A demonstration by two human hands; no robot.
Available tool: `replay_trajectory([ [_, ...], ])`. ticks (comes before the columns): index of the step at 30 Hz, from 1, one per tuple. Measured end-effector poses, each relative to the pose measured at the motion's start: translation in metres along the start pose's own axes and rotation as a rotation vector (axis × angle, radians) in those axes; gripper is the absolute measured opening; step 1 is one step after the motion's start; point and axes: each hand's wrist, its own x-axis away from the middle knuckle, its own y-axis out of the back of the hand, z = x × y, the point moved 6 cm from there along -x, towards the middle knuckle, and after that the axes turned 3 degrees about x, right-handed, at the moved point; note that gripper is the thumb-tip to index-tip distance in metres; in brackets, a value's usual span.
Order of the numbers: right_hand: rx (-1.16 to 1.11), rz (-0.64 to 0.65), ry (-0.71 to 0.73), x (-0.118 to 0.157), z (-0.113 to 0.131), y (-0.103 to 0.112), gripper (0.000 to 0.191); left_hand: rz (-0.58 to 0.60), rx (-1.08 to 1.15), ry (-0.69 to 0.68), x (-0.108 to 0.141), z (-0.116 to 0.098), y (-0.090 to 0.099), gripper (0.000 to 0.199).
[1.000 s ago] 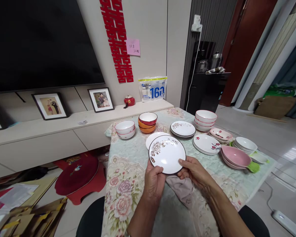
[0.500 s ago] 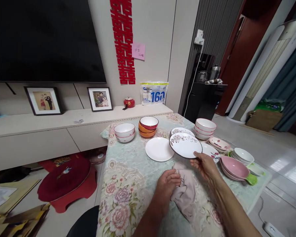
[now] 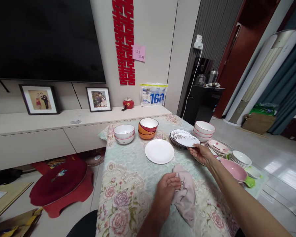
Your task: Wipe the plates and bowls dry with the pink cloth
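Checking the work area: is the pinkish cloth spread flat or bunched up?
Bunched up: the cloth lies in a crumpled heap on the tablecloth, with creases and rounded folds, beside the left hand.

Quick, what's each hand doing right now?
Left hand: open, loosely curled, next to the crumpled cloth.
Right hand: closed, holding a flower-patterned plate by its edge, at the plate stack.

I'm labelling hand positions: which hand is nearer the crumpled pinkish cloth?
Left. The left hand is at the left edge of the cloth; the right hand is farther off, past its far end, holding a patterned plate.
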Motion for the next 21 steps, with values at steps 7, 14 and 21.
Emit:
replay_trajectory([
  [7, 0.011, 0.030, -0.052, -0.008, 0.000, -0.002, 0.013, -0.004, -0.005, -0.006, -0.001, 0.002, 0.001, 0.037],
  [14, 0.036, 0.061, -0.079, -0.015, 0.001, 0.000, 0.011, 0.000, -0.009, -0.011, -0.002, 0.003, 0.002, 0.036],
  [21, 0.010, 0.033, -0.066, -0.023, -0.003, -0.001, 0.005, -0.018, -0.017, -0.015, 0.000, 0.003, 0.001, 0.035],
])
